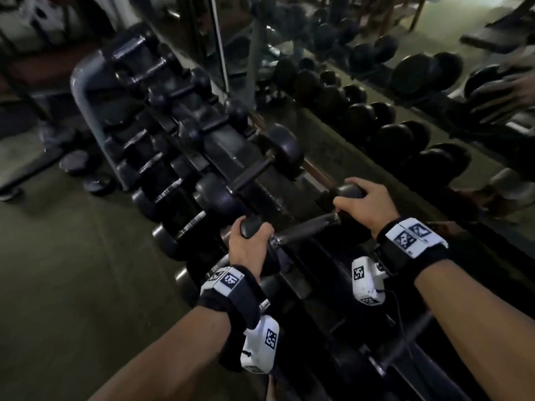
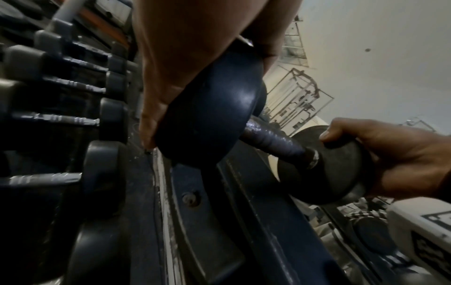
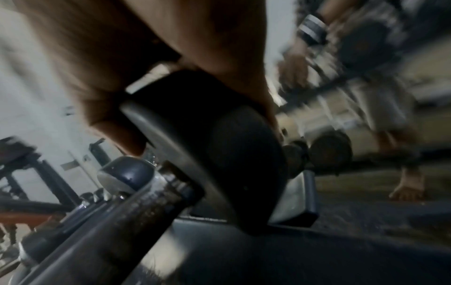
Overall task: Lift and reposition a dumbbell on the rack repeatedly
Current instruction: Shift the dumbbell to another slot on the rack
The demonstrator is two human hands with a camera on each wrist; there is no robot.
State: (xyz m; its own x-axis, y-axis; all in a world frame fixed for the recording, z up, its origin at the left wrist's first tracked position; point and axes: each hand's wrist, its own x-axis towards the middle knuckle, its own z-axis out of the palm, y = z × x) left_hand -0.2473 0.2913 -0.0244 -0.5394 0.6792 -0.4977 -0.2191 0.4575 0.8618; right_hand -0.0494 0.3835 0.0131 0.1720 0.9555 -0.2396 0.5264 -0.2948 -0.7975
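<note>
**Dumbbell gripped at both ends over the rack**

Dumbbell [image 1: 301, 230] lies crosswise above the top tier of the rack [image 1: 86, 91], held by its round heads. Left hand [image 1: 249, 247] curls over the near head, right hand [image 1: 366, 204] over the far one, both clamped on it; the bare handle shows between them.

Head view alone shows the whole row: a second dumbbell [image 1: 254, 169] resting just beyond, smaller ones on the lower tiers, and a mirror [image 1: 376, 82] behind the rack.

Left wrist view shows the fingers [image 2: 151, 115] wrapped down the head's outer face, and the rack's scuffed rail [image 2: 171, 221] close below; whether the head touches it cannot be told.

Right wrist view is blurred, showing only the far head [image 3: 207, 154] under the fingers [image 3: 117, 131].
</note>
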